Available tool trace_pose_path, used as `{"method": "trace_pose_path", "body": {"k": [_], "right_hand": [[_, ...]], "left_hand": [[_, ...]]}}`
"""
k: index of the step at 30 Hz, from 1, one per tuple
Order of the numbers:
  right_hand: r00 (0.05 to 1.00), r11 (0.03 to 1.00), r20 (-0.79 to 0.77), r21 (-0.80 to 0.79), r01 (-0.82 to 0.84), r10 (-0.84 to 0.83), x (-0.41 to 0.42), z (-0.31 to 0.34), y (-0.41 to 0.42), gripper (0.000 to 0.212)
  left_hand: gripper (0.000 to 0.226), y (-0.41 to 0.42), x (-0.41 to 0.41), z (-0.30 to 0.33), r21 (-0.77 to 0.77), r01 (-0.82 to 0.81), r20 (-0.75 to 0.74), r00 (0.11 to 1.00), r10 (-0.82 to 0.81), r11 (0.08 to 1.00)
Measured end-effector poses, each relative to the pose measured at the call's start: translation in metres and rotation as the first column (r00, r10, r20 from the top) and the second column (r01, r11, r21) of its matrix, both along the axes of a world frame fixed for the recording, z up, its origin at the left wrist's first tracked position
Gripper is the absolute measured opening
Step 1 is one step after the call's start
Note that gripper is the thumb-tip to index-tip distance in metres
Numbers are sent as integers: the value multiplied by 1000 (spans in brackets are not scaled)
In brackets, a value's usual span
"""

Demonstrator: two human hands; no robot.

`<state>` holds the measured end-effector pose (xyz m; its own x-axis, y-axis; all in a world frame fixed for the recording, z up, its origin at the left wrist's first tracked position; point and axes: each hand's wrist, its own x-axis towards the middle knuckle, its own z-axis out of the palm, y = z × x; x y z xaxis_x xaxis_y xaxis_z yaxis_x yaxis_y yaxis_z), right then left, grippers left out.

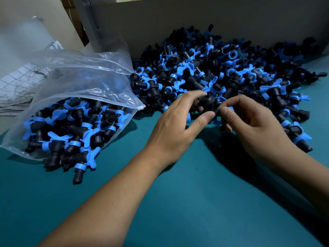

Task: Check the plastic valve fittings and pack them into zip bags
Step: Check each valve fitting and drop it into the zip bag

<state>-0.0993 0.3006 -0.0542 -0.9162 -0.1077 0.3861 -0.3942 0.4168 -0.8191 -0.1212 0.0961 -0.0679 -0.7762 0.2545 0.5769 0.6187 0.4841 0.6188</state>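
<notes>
A big heap of black valve fittings with blue handles covers the back and right of the teal table. At the heap's near edge both my hands hold one black fitting. My left hand grips it between thumb and curled fingers. My right hand pinches its right end with thumb and fingertips. At the left lies a clear zip bag, its mouth open toward the heap and its lower part full of fittings. A few fittings stick out past its near edge.
A brown cardboard wall stands behind the heap. Folded printed sheets or sacks lie at the far left behind the bag, with more clear plastic above them.
</notes>
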Motion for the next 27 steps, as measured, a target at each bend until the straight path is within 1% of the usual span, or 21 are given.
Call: {"method": "trace_pose_path", "body": {"k": [3, 5, 7, 11, 14, 16, 18, 20, 22, 24, 25, 27], "right_hand": [[1000, 998, -9, 63, -21, 21, -1, -2, 1, 5], [999, 998, -2, 56, -33, 33, -3, -3, 3, 7], [999, 998, 4, 39, -43, 42, -4, -3, 4, 8], [999, 999, 24, 26, -34, 34, -4, -5, 5, 11], [998, 999, 53, -3, -36, 36, -5, -5, 7, 12], [998, 999, 48, -42, -28, 30, -6, -4, 7, 12], [998, 996, 61, -87, -8, 13, -6, -5, 8, 12], [998, 991, 54, -130, 41, -34, -4, -3, 7, 11], [995, 985, 55, -145, 88, -81, -5, -2, 9, 9], [996, 986, 47, -144, 86, -80, -2, 0, 8, 8], [997, 988, 14, -131, 80, -78, 2, 0, 6, 7], [994, 993, -61, -77, 89, -94, 10, 1, 3, 16]], "left_hand": [[30, 1, 0, 2, -2, -19, -86, 996, 19, 1000], [25, 3, 1, 2, -9, -41, -149, 988, 39, 999], [25, 5, 2, 3, 2, -43, -181, 983, 42, 999], [29, 4, 1, 4, 54, -2, -182, 983, 11, 999], [31, 4, 1, 5, 55, 8, -192, 981, 2, 998], [32, 4, 1, 5, 55, 15, -197, 980, -4, 998], [30, 5, 1, 4, 86, 17, -194, 981, 0, 996], [24, 4, -3, 3, 130, -36, -197, 978, 61, 991], [21, -2, -7, 2, 144, -154, -202, 962, 182, 977], [20, -4, -10, 0, 110, -246, -156, 953, 261, 963], [19, -3, -9, 0, 89, -267, -122, 953, 277, 960], [19, -1, -8, 1, 43, -284, -76, 955, 286, 958]]}}
